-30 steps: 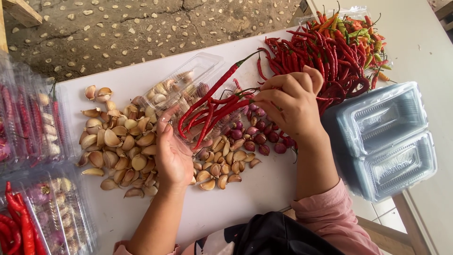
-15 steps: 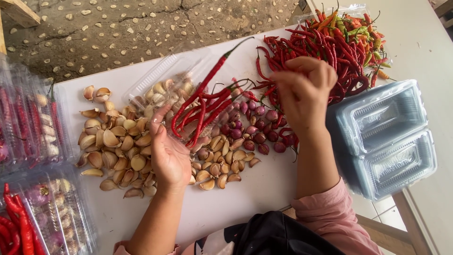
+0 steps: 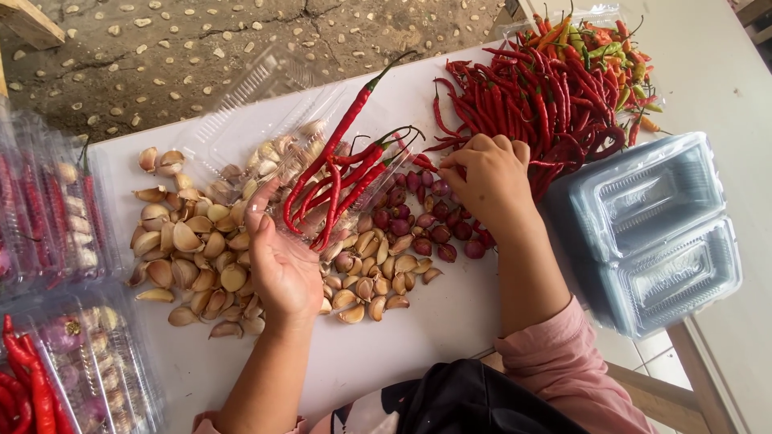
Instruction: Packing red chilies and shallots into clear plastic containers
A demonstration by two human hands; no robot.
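A white tabletop (image 3: 450,321) is stretching across the view, and beyond its far edge a rough pebbled concrete floor (image 3: 201,40) is showing. At the far left corner a bit of wooden plank (image 3: 32,22) is poking in.

On to the containers. An open clear plastic clamshell box (image 3: 265,120) is sitting in the middle, its lid tipped back toward the far side, and it is carrying a handful of long red chillies (image 3: 334,185) with garlic cloves underneath. The left hand (image 3: 281,261) is lying palm up at the box's near edge, fingers loosely spread and touching the plastic. The right hand (image 3: 486,181) is hovering just right of the box with its fingers curled narrow, pinching at a chilli stem by the edge of the big pile of red chillies (image 3: 547,104), which is filling the far right of the table, a few orange and green ones mixed in at its far end.

Loose garlic cloves (image 3: 193,249) are lying in a heap on the left and near the centre, and small purple shallots (image 3: 426,225) are sitting under the right hand. On the right, a stack of empty clear boxes (image 3: 651,233) is waiting. Along the left edge, filled and closed boxes (image 3: 56,354) are showing chillies, garlic and shallots inside.
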